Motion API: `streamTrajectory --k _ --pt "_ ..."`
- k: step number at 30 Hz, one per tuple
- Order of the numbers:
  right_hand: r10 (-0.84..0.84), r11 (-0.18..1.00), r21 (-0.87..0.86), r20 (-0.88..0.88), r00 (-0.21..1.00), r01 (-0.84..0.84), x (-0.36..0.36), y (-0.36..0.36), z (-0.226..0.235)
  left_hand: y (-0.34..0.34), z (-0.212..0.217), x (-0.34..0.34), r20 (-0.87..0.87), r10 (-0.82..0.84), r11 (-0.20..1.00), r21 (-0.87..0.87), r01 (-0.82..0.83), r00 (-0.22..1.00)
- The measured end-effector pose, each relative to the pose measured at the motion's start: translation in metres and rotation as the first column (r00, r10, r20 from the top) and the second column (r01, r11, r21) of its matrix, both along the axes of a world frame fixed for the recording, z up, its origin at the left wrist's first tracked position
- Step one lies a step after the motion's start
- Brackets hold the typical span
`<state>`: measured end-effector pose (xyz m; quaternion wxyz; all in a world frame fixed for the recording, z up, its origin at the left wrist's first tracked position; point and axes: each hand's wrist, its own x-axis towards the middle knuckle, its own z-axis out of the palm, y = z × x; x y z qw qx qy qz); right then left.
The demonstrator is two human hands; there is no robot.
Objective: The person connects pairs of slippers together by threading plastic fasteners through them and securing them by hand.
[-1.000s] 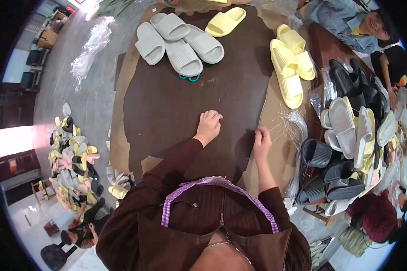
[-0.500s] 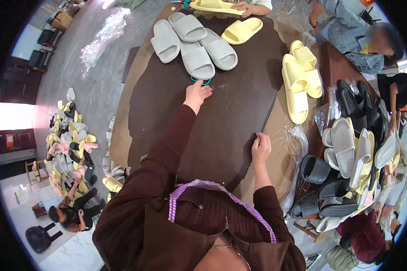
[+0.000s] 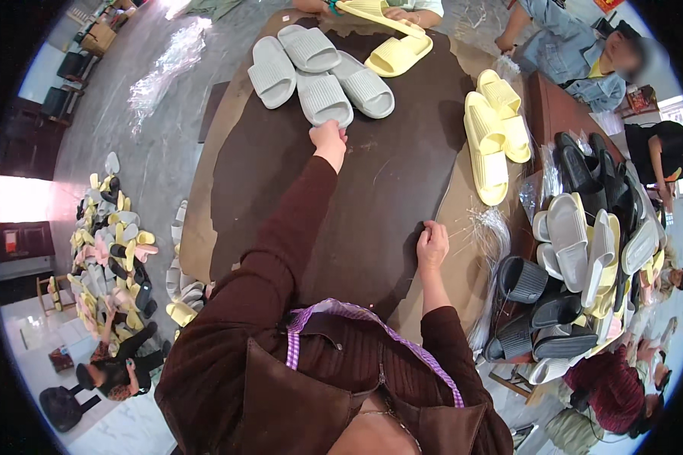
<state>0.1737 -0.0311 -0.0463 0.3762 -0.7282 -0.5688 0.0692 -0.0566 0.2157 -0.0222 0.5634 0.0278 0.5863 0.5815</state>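
Observation:
My left hand (image 3: 328, 141) is closed at the near end of a grey ribbed slipper (image 3: 324, 95). Its fingers hide whatever they hold, including the spot where teal loops lay under that slipper. Three more grey slippers lie close around it: one at the left (image 3: 272, 72), one behind (image 3: 310, 49) and one at the right (image 3: 364, 85). My right hand (image 3: 432, 247) rests with curled fingers at the right edge of the dark brown sheet (image 3: 372, 205). Thin pale strands (image 3: 492, 227) lie just beside it, and I cannot make out anything inside the fingers.
Two yellow slippers (image 3: 487, 148) lie at the table's right. Across the table, a person's hands (image 3: 402, 15) handle a yellow slipper (image 3: 372, 11) above another (image 3: 398, 57). Piled black, grey and yellow slippers (image 3: 569, 243) stand at right; a mixed heap (image 3: 114, 250) covers the left floor.
My left hand has moved forward to the grey slipper and closed; the teal loops are now covered. Across the table, the held yellow slipper has tilted down toward the lying one. My right hand stays put.

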Motion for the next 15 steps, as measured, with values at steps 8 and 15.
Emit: streamTrajectory --k 8,15 --pt "-0.004 1.000 0.005 -0.017 1.000 0.004 -0.002 -0.001 0.003 -0.122 0.010 0.007 0.132 -0.235 0.950 0.239 0.199 0.963" --pt "0.003 0.999 0.037 -0.035 0.999 -0.002 0.002 -0.003 -0.005 -0.254 0.029 0.013 0.286 -0.505 0.863 0.134 0.487 0.815"
